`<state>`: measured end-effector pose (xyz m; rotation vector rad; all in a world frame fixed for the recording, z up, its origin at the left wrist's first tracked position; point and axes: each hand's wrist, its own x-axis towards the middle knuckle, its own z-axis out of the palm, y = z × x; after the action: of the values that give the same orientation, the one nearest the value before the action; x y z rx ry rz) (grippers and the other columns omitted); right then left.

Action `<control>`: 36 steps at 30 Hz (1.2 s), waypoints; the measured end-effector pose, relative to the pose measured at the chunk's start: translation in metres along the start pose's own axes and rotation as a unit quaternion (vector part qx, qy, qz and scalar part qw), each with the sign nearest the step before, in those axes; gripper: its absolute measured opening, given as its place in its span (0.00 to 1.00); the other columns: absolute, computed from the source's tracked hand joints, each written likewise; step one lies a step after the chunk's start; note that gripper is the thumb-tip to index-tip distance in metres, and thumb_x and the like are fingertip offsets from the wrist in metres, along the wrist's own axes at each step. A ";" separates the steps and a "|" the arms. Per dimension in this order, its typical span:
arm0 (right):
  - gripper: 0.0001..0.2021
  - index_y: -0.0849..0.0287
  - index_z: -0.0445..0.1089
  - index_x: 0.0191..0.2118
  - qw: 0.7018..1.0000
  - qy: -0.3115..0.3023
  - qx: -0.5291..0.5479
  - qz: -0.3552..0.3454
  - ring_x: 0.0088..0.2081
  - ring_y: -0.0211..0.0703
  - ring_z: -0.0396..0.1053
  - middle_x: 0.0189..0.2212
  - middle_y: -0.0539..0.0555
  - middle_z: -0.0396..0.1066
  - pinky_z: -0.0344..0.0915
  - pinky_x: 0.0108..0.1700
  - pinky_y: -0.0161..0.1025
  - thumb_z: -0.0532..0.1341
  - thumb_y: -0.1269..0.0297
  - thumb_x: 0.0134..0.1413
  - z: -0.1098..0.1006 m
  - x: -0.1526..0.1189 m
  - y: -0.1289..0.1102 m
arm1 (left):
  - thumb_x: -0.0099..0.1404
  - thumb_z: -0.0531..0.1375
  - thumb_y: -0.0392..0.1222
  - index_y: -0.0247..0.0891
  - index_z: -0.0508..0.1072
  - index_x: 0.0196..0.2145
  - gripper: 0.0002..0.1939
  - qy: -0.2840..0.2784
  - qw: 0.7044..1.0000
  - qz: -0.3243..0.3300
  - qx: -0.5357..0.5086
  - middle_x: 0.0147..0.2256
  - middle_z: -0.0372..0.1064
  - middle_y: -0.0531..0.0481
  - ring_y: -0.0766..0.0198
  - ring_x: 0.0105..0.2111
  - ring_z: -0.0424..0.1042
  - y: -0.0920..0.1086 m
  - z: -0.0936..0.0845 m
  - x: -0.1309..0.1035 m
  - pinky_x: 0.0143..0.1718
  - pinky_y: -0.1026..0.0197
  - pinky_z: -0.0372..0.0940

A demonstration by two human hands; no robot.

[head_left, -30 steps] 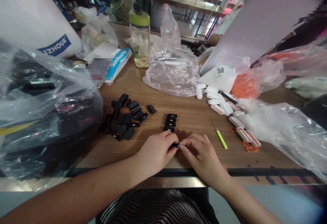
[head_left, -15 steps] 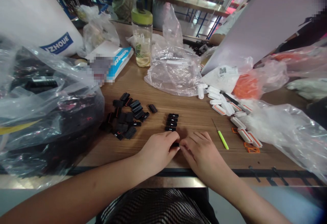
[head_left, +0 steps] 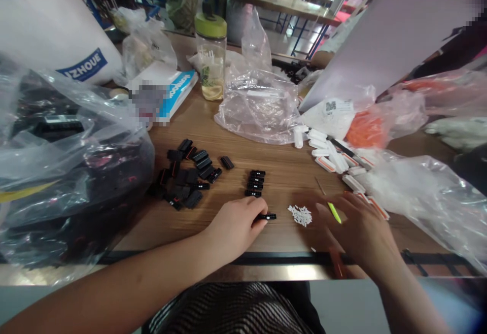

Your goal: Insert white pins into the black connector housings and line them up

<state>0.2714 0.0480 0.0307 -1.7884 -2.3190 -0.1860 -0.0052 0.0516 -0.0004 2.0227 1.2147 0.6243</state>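
Note:
My left hand [head_left: 239, 225] is closed around a small black plastic connector [head_left: 269, 216], whose right end sticks out past the fingertips. Just above it, several similar black connectors [head_left: 254, 182] stand in a short stack on the table. My right hand [head_left: 355, 230] is over the table to the right, its fingers smeared by motion. It overlaps a thin tool with a yellow-green handle [head_left: 335, 213]; whether it touches the tool I cannot tell. Between the hands lies a small heap of tiny white pieces [head_left: 300, 215]. A blurred orange piece [head_left: 337, 263] shows below the right hand.
Loose black connectors [head_left: 186, 176] lie in a pile to the left, beside a large clear bag [head_left: 76, 171] of dark parts. White parts with orange strips [head_left: 335, 156] lie at right, near clear bags [head_left: 414, 187]. A bottle [head_left: 211, 57] and a notebook [head_left: 178, 93] stand behind.
My right hand has left the connector and swung right, uncovering the heap of white pieces. The left hand keeps the connector in nearly the same spot.

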 end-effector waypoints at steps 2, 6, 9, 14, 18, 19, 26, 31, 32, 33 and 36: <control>0.16 0.56 0.77 0.41 0.996 -0.034 -0.076 0.032 0.38 0.54 0.74 0.37 0.57 0.77 0.64 0.40 0.48 0.55 0.53 0.61 0.005 -0.008 0.020 | 0.62 0.64 0.32 0.38 0.70 0.35 0.06 -0.001 1.000 0.007 0.003 0.32 0.71 0.53 0.65 0.27 0.69 -0.001 0.000 0.000 0.30 0.61 0.64; 0.14 0.55 0.77 0.37 0.992 -0.048 -0.083 0.080 0.38 0.53 0.74 0.41 0.57 0.77 0.66 0.38 0.47 0.54 0.59 0.61 0.015 -0.019 0.030 | 0.61 0.64 0.32 0.38 0.70 0.35 0.06 0.006 1.000 0.014 -0.004 0.32 0.71 0.53 0.66 0.27 0.69 -0.001 0.000 -0.001 0.29 0.62 0.62; 0.13 0.56 0.76 0.35 0.991 -0.043 -0.058 0.116 0.35 0.52 0.74 0.38 0.58 0.77 0.66 0.35 0.46 0.56 0.59 0.59 0.018 -0.018 0.031 | 0.61 0.64 0.32 0.37 0.70 0.34 0.06 0.010 1.000 0.020 -0.005 0.31 0.70 0.53 0.66 0.26 0.68 -0.002 0.001 -0.001 0.28 0.62 0.62; 0.16 0.58 0.77 0.37 0.976 0.022 0.110 0.184 0.25 0.46 0.73 0.28 0.55 0.77 0.66 0.28 0.41 0.62 0.49 0.53 0.007 -0.010 0.033 | 0.62 0.63 0.33 0.38 0.70 0.35 0.05 0.014 0.999 0.031 -0.013 0.31 0.71 0.53 0.67 0.26 0.68 -0.003 0.001 -0.001 0.28 0.62 0.62; 0.16 0.57 0.79 0.35 0.928 0.104 0.279 0.225 0.25 0.40 0.72 0.28 0.53 0.78 0.67 0.26 0.35 0.69 0.50 0.45 -0.005 0.005 0.012 | 0.62 0.62 0.33 0.38 0.70 0.34 0.04 0.018 0.999 0.031 -0.010 0.31 0.71 0.53 0.66 0.26 0.68 -0.003 0.002 0.000 0.29 0.62 0.62; 0.15 0.57 0.79 0.34 0.917 0.109 0.310 0.228 0.25 0.40 0.71 0.27 0.52 0.77 0.66 0.25 0.34 0.71 0.52 0.44 -0.007 0.010 0.006 | 0.62 0.62 0.33 0.38 0.70 0.34 0.04 0.018 0.999 0.030 -0.009 0.31 0.70 0.53 0.66 0.27 0.68 -0.003 0.002 0.000 0.29 0.62 0.62; 0.11 0.59 0.79 0.36 0.910 0.038 0.378 0.164 0.25 0.39 0.72 0.25 0.52 0.76 0.67 0.26 0.34 0.67 0.57 0.50 -0.007 0.051 -0.022 | 0.62 0.63 0.33 0.38 0.70 0.35 0.04 0.010 1.000 0.028 -0.009 0.31 0.69 0.54 0.66 0.27 0.68 -0.003 0.001 0.000 0.29 0.62 0.61; 0.10 0.57 0.79 0.36 0.919 0.036 0.369 0.136 0.32 0.43 0.75 0.33 0.55 0.80 0.71 0.34 0.37 0.66 0.58 0.51 0.001 0.062 -0.033 | 0.62 0.63 0.33 0.38 0.70 0.35 0.04 0.009 0.999 0.035 -0.013 0.30 0.69 0.54 0.66 0.27 0.68 -0.004 0.000 -0.001 0.29 0.62 0.61; 0.11 0.57 0.79 0.36 0.919 0.042 0.368 0.135 0.32 0.43 0.75 0.34 0.55 0.80 0.71 0.34 0.37 0.66 0.57 0.51 0.000 0.063 -0.034 | 0.62 0.63 0.33 0.38 0.70 0.35 0.05 0.009 0.999 0.034 -0.014 0.30 0.69 0.54 0.66 0.27 0.67 -0.004 0.000 -0.001 0.28 0.62 0.61; 0.11 0.58 0.79 0.37 0.919 0.046 0.368 0.134 0.32 0.43 0.75 0.34 0.55 0.80 0.70 0.33 0.37 0.66 0.57 0.51 -0.001 0.063 -0.034 | 0.62 0.63 0.32 0.38 0.70 0.35 0.05 0.010 0.999 0.032 -0.015 0.30 0.69 0.54 0.66 0.26 0.67 -0.003 0.000 -0.001 0.28 0.63 0.60; 0.14 0.59 0.79 0.40 0.928 0.038 0.351 0.121 0.31 0.42 0.74 0.31 0.55 0.78 0.67 0.31 0.36 0.65 0.54 0.54 -0.008 0.065 -0.030 | 0.62 0.63 0.32 0.39 0.70 0.35 0.05 0.010 0.999 0.027 -0.017 0.30 0.68 0.54 0.66 0.26 0.67 -0.003 0.001 -0.001 0.29 0.63 0.60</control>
<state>0.2277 0.0997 0.0549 -1.6060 -1.7502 0.5364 -0.0066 0.0516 -0.0030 2.0317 1.1563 0.6877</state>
